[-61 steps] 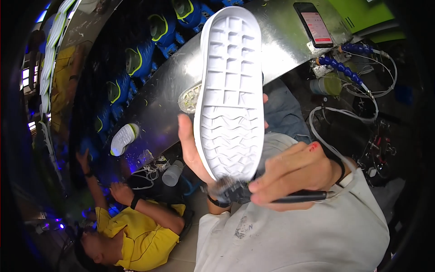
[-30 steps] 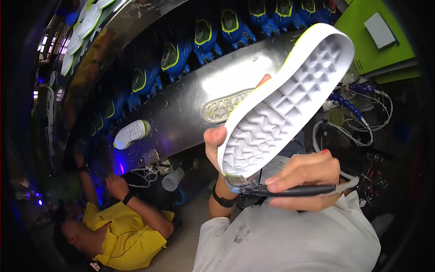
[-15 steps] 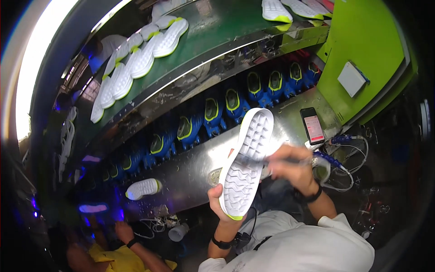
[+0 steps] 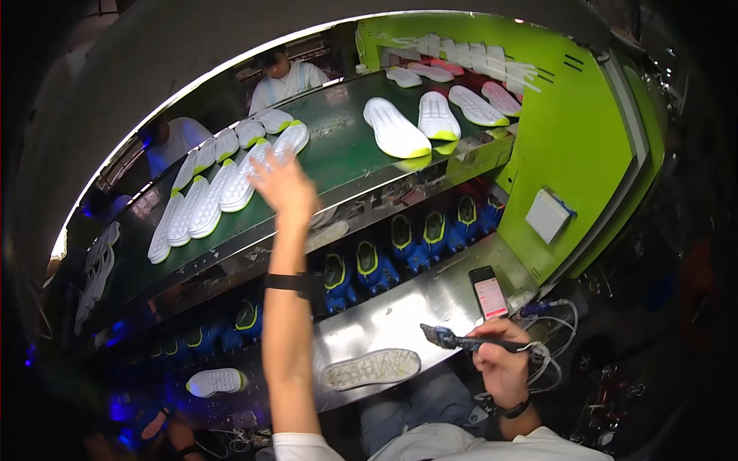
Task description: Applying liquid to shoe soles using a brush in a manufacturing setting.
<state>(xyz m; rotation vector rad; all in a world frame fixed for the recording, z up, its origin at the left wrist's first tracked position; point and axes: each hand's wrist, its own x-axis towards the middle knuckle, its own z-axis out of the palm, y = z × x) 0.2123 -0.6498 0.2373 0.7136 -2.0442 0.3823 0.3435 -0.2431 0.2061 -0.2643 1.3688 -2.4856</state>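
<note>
The left hand (image 4: 286,188) is stretched toward the upper left of the frame, its fingers spread apart and grasping nothing; the fingertips overlap the near row of white soles (image 4: 209,207), though whether they touch one cannot be told. These soles lie slanted side by side on a green surface (image 4: 338,157), some overlapping, their upward faces pale and finely patterned, with yellow-green showing along several far ends and lower edges. A second row lies behind them.

In the upper centre, a larger-looking white sole (image 4: 396,129) lies at a slant, its face bright and mostly plain, its lower-right end yellow-green. Just to its right is a textured white sole (image 4: 439,117) with a similar yellow-green end.

Right of centre, low in the frame, the right hand (image 4: 501,357) has thumb and fingers closed on a slim brush (image 4: 470,343). Its handle is dark; its head, pointing left, is dark and bluish with a ragged tip. Below it to the left, on the metal bench (image 4: 415,311), lies a greyish, stained sole (image 4: 373,369) with a raised pattern.
</note>
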